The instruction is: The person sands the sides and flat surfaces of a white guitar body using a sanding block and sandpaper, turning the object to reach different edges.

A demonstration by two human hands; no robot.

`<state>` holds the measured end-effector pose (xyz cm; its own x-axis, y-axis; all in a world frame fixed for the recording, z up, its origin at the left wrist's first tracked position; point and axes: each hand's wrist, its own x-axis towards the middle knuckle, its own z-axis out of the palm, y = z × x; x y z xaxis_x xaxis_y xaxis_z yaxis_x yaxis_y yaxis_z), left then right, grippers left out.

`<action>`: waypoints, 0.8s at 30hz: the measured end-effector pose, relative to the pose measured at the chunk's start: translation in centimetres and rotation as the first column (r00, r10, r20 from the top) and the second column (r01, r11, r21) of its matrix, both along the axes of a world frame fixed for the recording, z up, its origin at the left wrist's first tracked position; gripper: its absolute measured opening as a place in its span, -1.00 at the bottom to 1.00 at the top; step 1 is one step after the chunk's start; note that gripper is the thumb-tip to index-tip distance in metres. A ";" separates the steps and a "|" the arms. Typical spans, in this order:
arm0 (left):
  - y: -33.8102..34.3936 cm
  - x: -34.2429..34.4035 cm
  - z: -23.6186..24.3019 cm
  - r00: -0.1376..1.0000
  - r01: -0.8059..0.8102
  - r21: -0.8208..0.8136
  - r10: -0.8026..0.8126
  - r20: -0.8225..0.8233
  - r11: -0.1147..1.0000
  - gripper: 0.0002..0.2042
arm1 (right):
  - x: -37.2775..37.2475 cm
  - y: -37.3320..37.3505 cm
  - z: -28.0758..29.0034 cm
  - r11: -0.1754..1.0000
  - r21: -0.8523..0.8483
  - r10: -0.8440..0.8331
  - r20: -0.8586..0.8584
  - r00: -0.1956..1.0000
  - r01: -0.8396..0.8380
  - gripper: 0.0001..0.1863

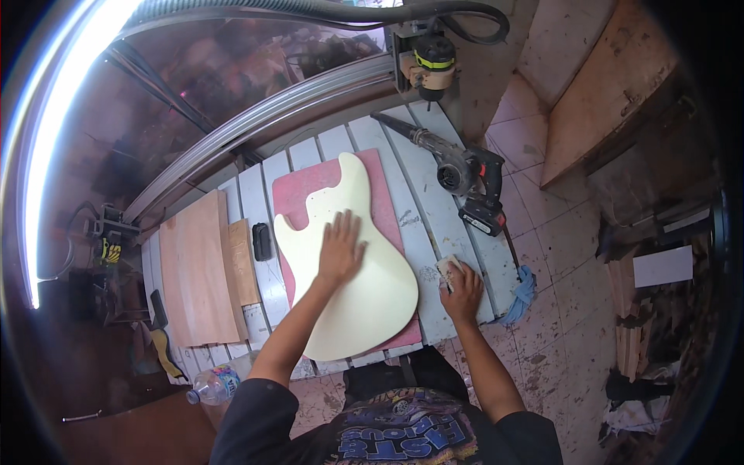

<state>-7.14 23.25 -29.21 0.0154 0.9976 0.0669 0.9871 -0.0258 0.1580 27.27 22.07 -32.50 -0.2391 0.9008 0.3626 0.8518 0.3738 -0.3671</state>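
Note:
A cream-coloured electric guitar body (364,298) lies flat on a pink pad (298,186) on the slatted worktable. My left hand (341,248) rests on its upper middle, palm down with the fingers stretched out and slightly blurred. Several small holes show in the body near those fingertips. To the right of the guitar body, my right hand (463,293) is on the table slats, its fingers curled around a small pale block (447,267) with dark stains. Much of that block is hidden under the hand.
A cordless blower (457,167) lies at the back right, and a blue rag (523,294) hangs at the right corner. Wooden boards (198,271) and a black oblong object (262,242) lie left. A plastic bottle (215,385) is near the front. A rail-mounted spindle (434,66) overhangs the far edge.

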 end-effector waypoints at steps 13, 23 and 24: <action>-1.9 -16.9 -0.7 0.911 -0.373 -0.020 0.370 0.181 0.928 -0.36 | -0.7 -0.4 -0.2 1.000 0.001 0.017 -0.015 1.000 -0.017 -0.44; -5.5 8.6 0.2 0.987 -0.089 -0.007 0.089 0.135 0.996 -0.26 | -0.1 -0.1 -0.1 1.000 0.008 0.007 0.006 1.000 -0.007 -0.40; -6.2 11.4 0.8 0.976 -0.034 -0.047 0.043 0.216 0.998 -0.29 | -0.1 -0.1 -0.3 1.000 -0.004 0.013 0.006 1.000 -0.013 -0.38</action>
<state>4.26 17.06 -28.44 -0.0332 0.9992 0.0212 0.9294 0.0231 0.3683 27.17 21.93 -32.81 -0.2526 0.8989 0.3579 0.8490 0.3834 -0.3637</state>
